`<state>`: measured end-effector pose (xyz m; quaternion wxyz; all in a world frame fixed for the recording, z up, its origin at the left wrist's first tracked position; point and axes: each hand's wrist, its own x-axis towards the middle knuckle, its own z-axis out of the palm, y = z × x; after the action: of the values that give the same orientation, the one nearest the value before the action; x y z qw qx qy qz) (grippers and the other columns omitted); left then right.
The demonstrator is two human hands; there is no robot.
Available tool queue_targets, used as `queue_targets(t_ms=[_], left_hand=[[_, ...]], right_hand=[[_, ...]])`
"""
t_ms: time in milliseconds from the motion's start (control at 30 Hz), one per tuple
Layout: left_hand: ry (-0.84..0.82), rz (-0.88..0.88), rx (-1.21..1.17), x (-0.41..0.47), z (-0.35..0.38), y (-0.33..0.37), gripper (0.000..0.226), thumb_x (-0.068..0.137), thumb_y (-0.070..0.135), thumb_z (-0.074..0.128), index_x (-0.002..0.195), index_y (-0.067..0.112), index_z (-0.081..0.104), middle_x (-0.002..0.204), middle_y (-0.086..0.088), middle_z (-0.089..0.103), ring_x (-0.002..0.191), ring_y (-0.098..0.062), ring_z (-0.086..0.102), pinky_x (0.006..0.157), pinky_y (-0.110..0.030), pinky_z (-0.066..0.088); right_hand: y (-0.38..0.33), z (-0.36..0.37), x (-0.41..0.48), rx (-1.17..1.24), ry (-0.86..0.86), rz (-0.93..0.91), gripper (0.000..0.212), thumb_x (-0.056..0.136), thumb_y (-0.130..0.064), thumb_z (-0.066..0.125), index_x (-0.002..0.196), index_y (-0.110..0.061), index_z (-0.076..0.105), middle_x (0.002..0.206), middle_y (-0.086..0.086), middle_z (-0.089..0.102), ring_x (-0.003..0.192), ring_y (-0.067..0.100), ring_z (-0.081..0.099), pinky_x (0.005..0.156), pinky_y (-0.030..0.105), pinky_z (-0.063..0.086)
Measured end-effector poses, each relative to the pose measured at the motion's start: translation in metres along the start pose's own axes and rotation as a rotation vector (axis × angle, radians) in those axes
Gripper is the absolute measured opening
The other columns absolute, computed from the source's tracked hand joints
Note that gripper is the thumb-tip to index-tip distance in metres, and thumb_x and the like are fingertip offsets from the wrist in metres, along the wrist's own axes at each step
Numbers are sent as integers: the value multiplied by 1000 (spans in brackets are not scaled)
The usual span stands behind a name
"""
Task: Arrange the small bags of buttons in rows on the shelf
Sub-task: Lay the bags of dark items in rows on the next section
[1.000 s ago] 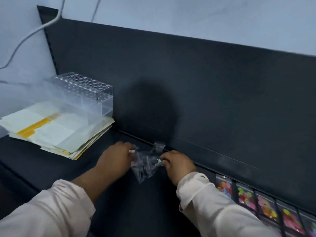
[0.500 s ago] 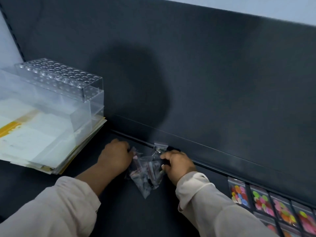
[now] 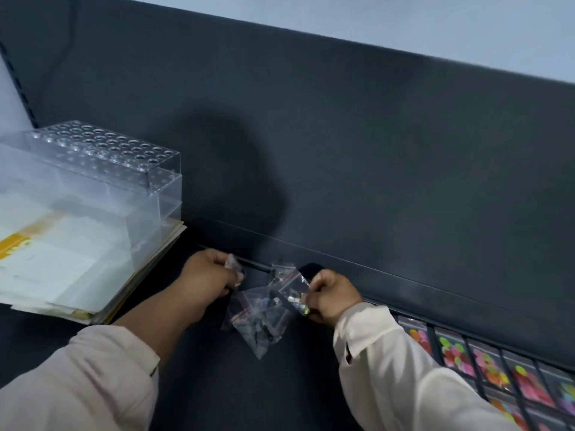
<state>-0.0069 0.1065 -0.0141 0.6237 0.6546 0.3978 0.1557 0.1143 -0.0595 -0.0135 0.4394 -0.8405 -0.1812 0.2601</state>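
Pinching clear plastic, both hands sit knuckles-up a little below the middle of the frame. The left hand (image 3: 207,279) has its fingers curled tight round the upper corner of a bunch of clear bags (image 3: 259,315) that hold dark buttons. The right hand (image 3: 331,295), also fisted, grips the opposite edge, where a red-striped bag top sticks up beside its thumb. The bunch sags between the two fists, its lowest corner pointing down over the dark shelf (image 3: 217,384); whether it touches cannot be told. Pale sleeves (image 3: 404,384) run from the wrists to the bottom corners. At lower right, coloured button bags (image 3: 485,365) lie in rows along the shelf. Behind the hands rises a dark back panel (image 3: 373,150). At left, a clear acrylic rack (image 3: 102,157) with round holes stands on a stack of papers (image 3: 62,259).
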Motion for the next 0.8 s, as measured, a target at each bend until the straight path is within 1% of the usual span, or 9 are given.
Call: queue_targets(t_ms=[100, 167, 267, 333, 467, 567, 633, 700, 800], left_hand=[[-55, -33, -126, -13, 5, 14, 15, 84, -3, 63, 80, 11, 60, 77, -8, 61, 71, -18, 58, 62, -27, 50], [-113, -55, -207, -21, 12, 22, 13, 86, -4, 59, 85, 9, 62, 80, -8, 63, 72, -19, 60, 62, -28, 52], [-208, -85, -262, -36, 29, 34, 18, 88, -7, 53, 91, 8, 63, 85, -10, 66, 74, -21, 63, 70, -32, 55], [-279, -68, -236, -47, 42, 39, 19, 88, -7, 53, 90, 8, 63, 88, -10, 67, 74, -21, 65, 71, -31, 57], [-393, 33, -92, -76, 68, 47, 14, 83, -1, 65, 87, 12, 63, 79, -6, 69, 70, -16, 67, 67, -27, 58], [-410, 77, -12, -94, 90, 53, 16, 79, -1, 68, 86, 12, 62, 78, -6, 69, 73, -15, 68, 70, -28, 58], [-431, 88, 13, -108, 106, 56, 19, 78, -4, 68, 87, 11, 61, 80, -7, 67, 75, -16, 68, 68, -27, 57], [-463, 101, 43, -124, 124, 59, 20, 77, -4, 69, 89, 9, 59, 81, -10, 67, 70, -15, 66, 65, -25, 56], [-501, 139, 125, -156, 156, 59, 25, 74, 1, 73, 91, 11, 58, 83, -12, 69, 71, -15, 62, 63, -25, 49]], right_hand=[[-7, -9, -12, 293, -94, 99, 30, 80, 12, 57, 74, -16, 50, 68, 2, 53, 64, 16, 54, 55, 32, 48], [-9, -17, -20, 384, -103, 124, 30, 81, 15, 52, 77, -15, 53, 73, 5, 56, 69, 18, 56, 54, 30, 50], [-10, -29, -31, 506, -74, 163, 30, 83, 14, 48, 73, -14, 52, 73, 8, 57, 66, 21, 58, 53, 27, 49], [-8, -39, -40, 557, -40, 179, 30, 85, 13, 47, 72, -14, 48, 70, 8, 57, 62, 21, 57, 49, 25, 50], [1, -59, -59, 608, 62, 195, 30, 85, 13, 46, 75, -15, 46, 71, 11, 57, 57, 22, 58, 42, 21, 49], [12, -82, -79, 646, 104, 169, 29, 86, 12, 46, 78, -15, 48, 72, 10, 58, 58, 21, 59, 46, 23, 50], [23, -101, -96, 673, 126, 144, 25, 86, 11, 47, 84, -14, 50, 74, 10, 58, 61, 21, 60, 50, 24, 50], [38, -122, -117, 699, 162, 121, 23, 86, 10, 48, 90, -12, 52, 73, 10, 58, 60, 21, 59, 50, 24, 50], [65, -155, -153, 697, 224, 102, 24, 85, 10, 50, 79, -14, 54, 68, 8, 57, 58, 18, 57, 50, 23, 49]])
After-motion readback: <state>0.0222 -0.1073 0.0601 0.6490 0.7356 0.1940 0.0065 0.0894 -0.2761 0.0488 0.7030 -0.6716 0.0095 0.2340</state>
